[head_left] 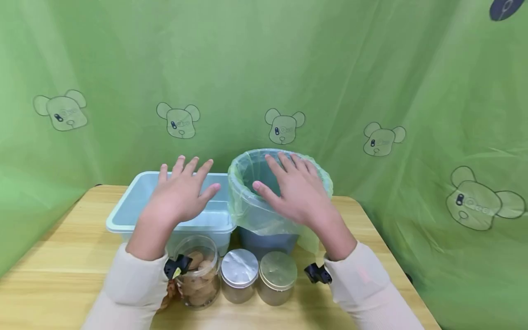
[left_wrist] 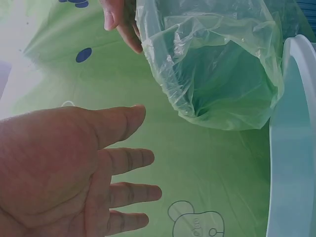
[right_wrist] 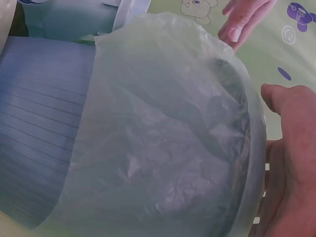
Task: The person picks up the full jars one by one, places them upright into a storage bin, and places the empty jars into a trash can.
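My left hand (head_left: 181,195) is held over a light blue plastic basin (head_left: 125,199), palm down with fingers spread. Nothing is in it. My right hand (head_left: 299,195) hovers above the rim of a blue trash can (head_left: 266,243), its fingers straight and apart, also holding nothing. A thin pale green plastic bag (head_left: 247,208) lines the can and is folded down over its outside. In the left wrist view, the mouth of the bag (left_wrist: 170,84) gapes beside the basin wall (left_wrist: 291,163). The right wrist view shows bag film (right_wrist: 163,118) over the ribbed can (right_wrist: 39,113).
In front stand a clear jar (head_left: 200,286) of brown pieces, a jar with a shiny silver top (head_left: 239,268) and a jar with a duller top (head_left: 278,270). Something brown (head_left: 167,295) is partly hidden by the left sleeve. A green curtain (head_left: 231,68) hangs behind the wooden table (head_left: 53,256).
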{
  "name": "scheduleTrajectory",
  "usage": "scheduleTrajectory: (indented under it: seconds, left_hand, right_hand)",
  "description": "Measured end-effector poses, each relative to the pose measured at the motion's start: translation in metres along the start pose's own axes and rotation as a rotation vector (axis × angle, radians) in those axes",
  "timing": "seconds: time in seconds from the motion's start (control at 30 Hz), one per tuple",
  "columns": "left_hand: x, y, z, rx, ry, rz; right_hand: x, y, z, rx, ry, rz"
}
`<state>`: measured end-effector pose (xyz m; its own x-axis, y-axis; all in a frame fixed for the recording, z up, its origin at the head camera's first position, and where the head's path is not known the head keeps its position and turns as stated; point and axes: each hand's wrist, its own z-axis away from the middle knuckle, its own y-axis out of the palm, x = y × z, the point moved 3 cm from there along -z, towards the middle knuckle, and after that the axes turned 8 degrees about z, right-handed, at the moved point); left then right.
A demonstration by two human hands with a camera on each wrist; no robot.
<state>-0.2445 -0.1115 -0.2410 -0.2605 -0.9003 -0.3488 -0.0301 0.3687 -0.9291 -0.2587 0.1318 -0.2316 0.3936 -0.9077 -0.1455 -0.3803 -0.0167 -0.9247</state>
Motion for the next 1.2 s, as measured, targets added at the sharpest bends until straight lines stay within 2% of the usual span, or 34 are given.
scheduleTrajectory:
  seconds: [0.17,0.37,0.5,0.6,0.87,1.2]
  left_hand:
    - [0.005,-0.007,0.010,-0.005,0.000,-0.006]
    - [0.011,-0.014,0.023,-0.013,0.003,-0.025]
    - [0.020,-0.018,0.033,-0.026,0.010,-0.058]
    - [0.031,-0.019,0.038,-0.022,0.016,-0.069]
    - [0.069,-0.023,0.049,0.018,0.034,0.000]
    - [0.107,-0.025,0.057,0.031,0.016,-0.010]
  right_hand:
    - [0.011,-0.001,-0.004,-0.071,-0.067,0.002]
    - [0.028,-0.002,-0.005,-0.196,-0.191,0.004]
    - [0.039,-0.001,-0.003,-0.221,-0.290,-0.004]
    - [0.048,0.000,-0.001,-0.226,-0.377,-0.005]
    - [0.070,0.000,0.006,-0.313,-0.586,0.009]
    - [0.096,0.011,0.014,-0.330,-0.723,0.069]
